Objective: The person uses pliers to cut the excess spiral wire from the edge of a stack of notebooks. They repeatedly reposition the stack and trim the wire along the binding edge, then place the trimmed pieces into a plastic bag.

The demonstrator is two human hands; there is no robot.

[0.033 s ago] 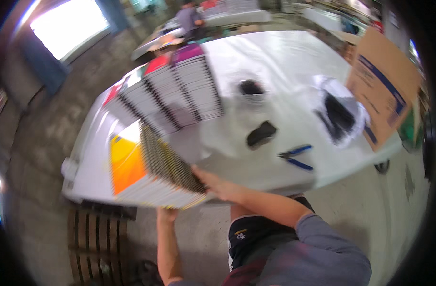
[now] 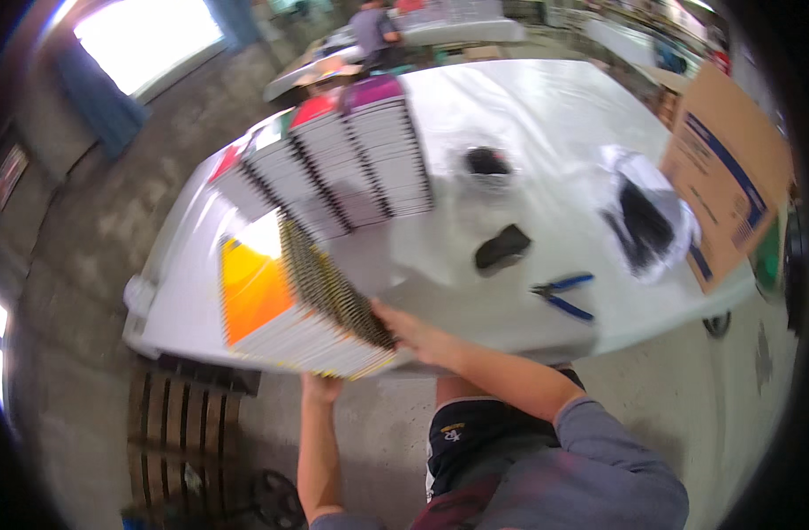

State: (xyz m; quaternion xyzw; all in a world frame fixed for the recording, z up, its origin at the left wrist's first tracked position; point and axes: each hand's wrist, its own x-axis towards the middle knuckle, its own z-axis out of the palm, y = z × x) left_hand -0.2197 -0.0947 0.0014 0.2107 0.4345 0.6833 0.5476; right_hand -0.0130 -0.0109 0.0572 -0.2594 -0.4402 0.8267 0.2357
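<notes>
A thick stack of spiral-bound notebooks (image 2: 259, 291) with an orange and yellow cover on top tilts at the table's near left edge. My left hand (image 2: 321, 387) supports it from below at the near side, its fingers mostly hidden under the stack. My right hand (image 2: 409, 334) grips the lower right end, against the dark coil bindings. Behind this stack stand several taller piles of spiral notebooks (image 2: 382, 159) with red, purple and other covers. Blue-handled pliers (image 2: 565, 296) lie to the right of my right hand, apart from it.
On the white-covered table (image 2: 475, 309) lie a small black object (image 2: 502, 247), a clear wrapped bundle with something dark inside (image 2: 487, 162) and a white bag of black strips (image 2: 643, 216). An open cardboard box (image 2: 718, 177) stands at right. A slatted wooden pallet (image 2: 174, 433) is below left; another person (image 2: 373, 35) is far back.
The whole view has shifted slightly, so the table and everything on it appear a little farther right. My hands keep their hold on the notebook stack.
</notes>
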